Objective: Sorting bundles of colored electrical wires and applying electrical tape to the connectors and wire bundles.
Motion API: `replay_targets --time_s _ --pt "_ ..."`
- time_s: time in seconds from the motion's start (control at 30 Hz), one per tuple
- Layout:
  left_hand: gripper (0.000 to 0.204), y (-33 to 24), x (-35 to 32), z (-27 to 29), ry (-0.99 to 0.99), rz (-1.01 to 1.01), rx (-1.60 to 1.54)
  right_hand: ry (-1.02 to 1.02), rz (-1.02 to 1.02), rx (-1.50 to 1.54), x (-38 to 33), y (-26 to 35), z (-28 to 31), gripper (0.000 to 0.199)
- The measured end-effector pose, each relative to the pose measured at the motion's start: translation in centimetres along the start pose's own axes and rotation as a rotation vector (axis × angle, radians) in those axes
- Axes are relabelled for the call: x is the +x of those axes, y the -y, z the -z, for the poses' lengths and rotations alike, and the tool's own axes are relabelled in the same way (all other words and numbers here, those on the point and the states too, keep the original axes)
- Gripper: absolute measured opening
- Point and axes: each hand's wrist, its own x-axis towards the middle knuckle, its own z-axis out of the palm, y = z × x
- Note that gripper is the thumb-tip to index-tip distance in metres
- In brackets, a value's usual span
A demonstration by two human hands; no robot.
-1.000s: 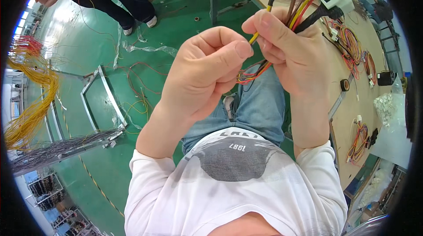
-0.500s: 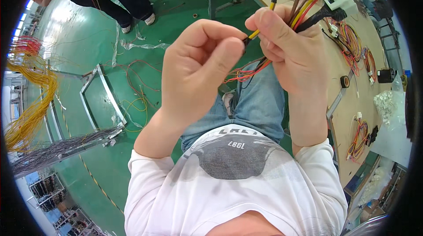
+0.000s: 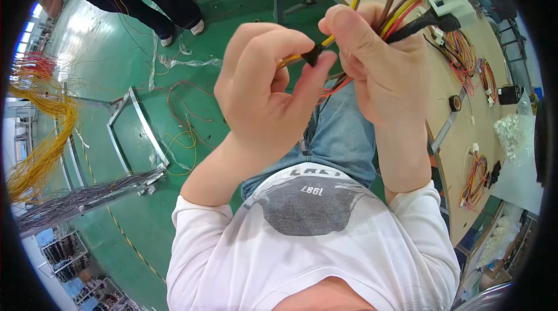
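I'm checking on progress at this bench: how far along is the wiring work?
Done: finished wire bundles lie on the workbench. In hand: the right hand grips a bundle of wires while the left hand pinches a small black piece on a yellow wire. Left: loose wires lie on the floor.

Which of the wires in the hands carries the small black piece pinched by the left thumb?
The yellow wire: its black piece sits under the left hand; the others run into the right hand.

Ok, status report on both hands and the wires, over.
Left hand pinching small black piece on yellow wire. Right hand gripping wire bundle. Nothing blocking.
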Motion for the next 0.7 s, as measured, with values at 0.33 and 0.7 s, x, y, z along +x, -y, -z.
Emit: replay_targets --time_s 0.33,0.7 --pt "0.014 -0.2 0.6 1.1 0.159 -0.175 0.303 -0.108 0.065 -0.135 -0.6 -0.6 -0.3 0.017" --pt "0.005 -0.2 0.6 0.2 0.001 0.575 -0.826 -0.002 -0.041 0.04 -0.9 -0.8 0.2 0.014"
